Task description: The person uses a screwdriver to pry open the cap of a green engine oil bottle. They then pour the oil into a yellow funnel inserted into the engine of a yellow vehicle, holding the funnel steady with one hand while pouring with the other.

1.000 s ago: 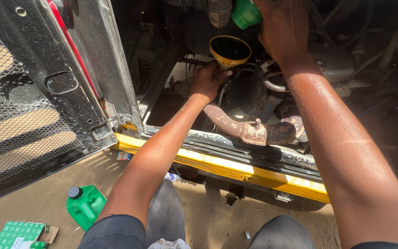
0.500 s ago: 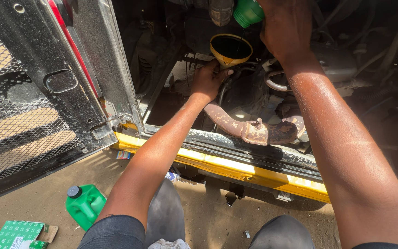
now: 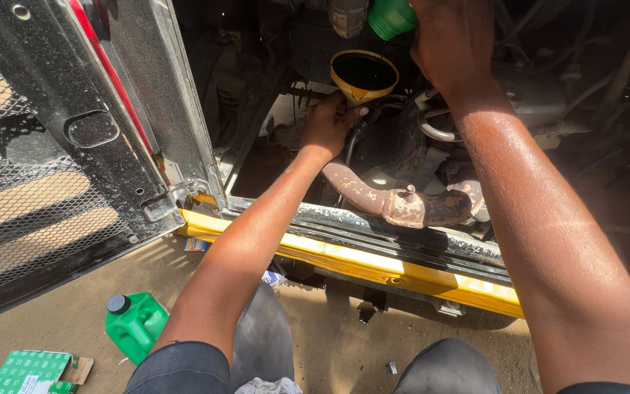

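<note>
Left hand (image 3: 327,125) grips yellow funnel (image 3: 364,75); right hand (image 3: 452,44) clasps tilted green bottle (image 3: 390,16); green carton (image 3: 29,371) on ground

Funnel (image 3: 364,75) sits between left hand (image 3: 327,125) and right hand (image 3: 452,44).

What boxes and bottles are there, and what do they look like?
Green jug: on the dirt, bottom left, squarish, black cap.
Green carton: flat in the bottom-left corner, white-patterned, one brown flap open.
Green bottle: top centre, tipped over the yellow funnel, in the right hand.
</note>
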